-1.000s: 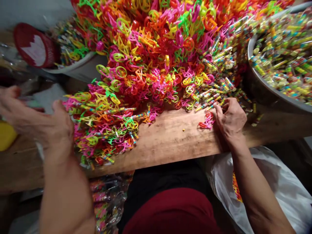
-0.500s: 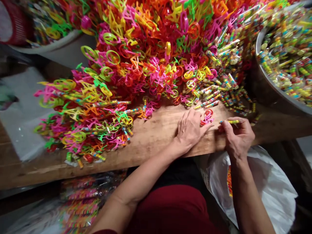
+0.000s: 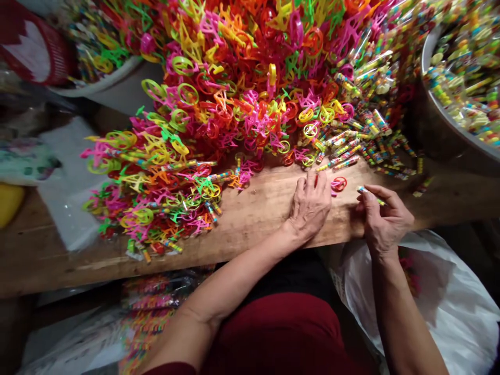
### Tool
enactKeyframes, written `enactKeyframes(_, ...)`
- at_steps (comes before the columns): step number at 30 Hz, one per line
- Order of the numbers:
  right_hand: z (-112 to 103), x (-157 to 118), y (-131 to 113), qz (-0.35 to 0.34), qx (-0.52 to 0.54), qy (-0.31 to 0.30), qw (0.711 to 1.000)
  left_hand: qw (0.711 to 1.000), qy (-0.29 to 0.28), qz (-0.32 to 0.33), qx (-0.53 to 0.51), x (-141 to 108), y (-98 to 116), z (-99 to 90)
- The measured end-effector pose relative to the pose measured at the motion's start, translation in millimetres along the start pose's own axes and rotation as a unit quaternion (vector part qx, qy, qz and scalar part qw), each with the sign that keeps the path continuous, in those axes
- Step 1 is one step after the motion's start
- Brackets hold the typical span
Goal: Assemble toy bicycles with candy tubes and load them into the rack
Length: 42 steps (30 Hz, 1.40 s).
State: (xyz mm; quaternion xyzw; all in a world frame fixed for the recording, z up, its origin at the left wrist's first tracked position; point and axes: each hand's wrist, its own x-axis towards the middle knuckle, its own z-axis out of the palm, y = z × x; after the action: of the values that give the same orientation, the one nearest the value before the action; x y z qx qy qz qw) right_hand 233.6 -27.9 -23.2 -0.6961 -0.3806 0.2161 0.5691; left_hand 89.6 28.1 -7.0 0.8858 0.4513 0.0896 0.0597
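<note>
Two bare hands work over the brown wooden table (image 3: 253,213), with a red ring-shaped plastic piece (image 3: 339,184) on the wood between them. It lies at about two o'clock from the left hand (image 3: 310,208) and at ten o'clock from the right hand (image 3: 386,221); the left is the nearer, its fingers just beside the ring. The right hand pinches a slim, clear-wrapped tube of multicoloured pellets (image 3: 362,190) between thumb and fingers, its long axis running from ten o'clock to four, with the ten o'clock end jutting out towards the ring.

The left hand rests palm down with its fingers bent over the wood. Something red shows at its fingertips (possibly another plastic piece), but whether they grip it or only press on it, I cannot tell. Pink plastic beside the ring is partly covered too, so where one piece ends and the next begins is unclear. The right hand's own fingers hide the tube's middle.

Loose wrapped tubes (image 3: 346,153) lie at twelve o'clock from the ring, against a heap of pink, yellow, green, orange and red plastic pieces (image 3: 234,109). At two o'clock, the round metal basin (image 3: 430,99) holds more tubes and is cut off by the picture's right edge.
</note>
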Motion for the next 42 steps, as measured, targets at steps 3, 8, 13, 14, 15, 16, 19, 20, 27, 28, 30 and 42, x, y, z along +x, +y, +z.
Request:
enactKeyframes(3, 2, 1, 3, -0.008, -0.009, -0.002, 1.000, 0.999, -0.013, 0.030, 0.015, 4, -4, 5.2)
enactKeyframes(8, -1, -2, 0, -0.003, 0.001, 0.007, 1.000, 0.989, 0.012, -0.049, -0.138, 20, -19, -0.1)
enactKeyframes(13, 15, -20, -26, 0.051, 0.085, -0.077, 0.992, 0.739, 0.020, -0.260, -0.621, 5, -31, -27.7)
enactKeyframes(14, 20, -23, -30, 0.056, 0.105, -0.099, 0.988, 0.657, -0.012, -0.284, -0.698, -2, -33, -33.5)
enactKeyframes(15, 26, -25, -34, 0.060, 0.125, -0.118, 0.983, 0.586, -0.040, -0.295, -0.754, -8, -35, -38.7)
enactKeyframes(16, 32, -26, -36, 0.066, 0.142, -0.134, 0.979, 0.534, -0.059, -0.297, -0.790, -15, -38, -43.2)
enactKeyframes(19, 43, -29, -35, 0.086, 0.175, -0.172, 0.966, 0.475, -0.062, -0.308, -0.822, -31, -42, -51.2)
enactKeyframes(20, 44, -30, -34, 0.089, 0.179, -0.184, 0.962, 0.470, -0.061, -0.316, -0.822, -34, -43, -51.9)
enactKeyframes(27, 40, -39, -28, 0.159, 0.195, -0.200, 0.947, 0.436, -0.113, -0.318, -0.834, -40, -38, -43.0)
enactKeyframes(28, 39, -40, -28, 0.174, 0.203, -0.199, 0.943, 0.424, -0.117, -0.312, -0.842, -40, -37, -41.6)
enactKeyframes(30, 38, -41, -30, 0.190, 0.216, -0.198, 0.937, 0.400, -0.119, -0.304, -0.856, -40, -35, -39.7)
enactKeyframes(42, 30, -29, -25, 0.232, 0.224, -0.275, 0.906, 0.497, -0.112, -0.301, -0.806, -43, -33, -39.3)
